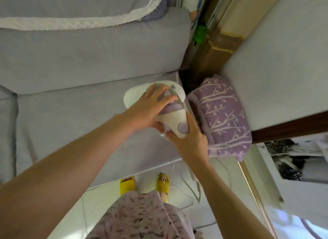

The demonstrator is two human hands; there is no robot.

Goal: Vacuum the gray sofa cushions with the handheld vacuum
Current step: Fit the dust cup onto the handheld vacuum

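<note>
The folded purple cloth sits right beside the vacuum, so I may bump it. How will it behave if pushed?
The purple cloth looks soft and folded in layers, so it would probably bunch or come unfolded rather than slide as one block. It seems light for its bulk and is unlikely to roll. Its woven surface likely drags rather than slips.

head cam | looks steeply down | close over sofa cushion [71, 123] | edges seemingly blurred

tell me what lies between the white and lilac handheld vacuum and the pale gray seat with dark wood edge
In the head view, a folded purple cloth with a white branch pattern lies between the handheld vacuum and the pale gray seat.
</note>
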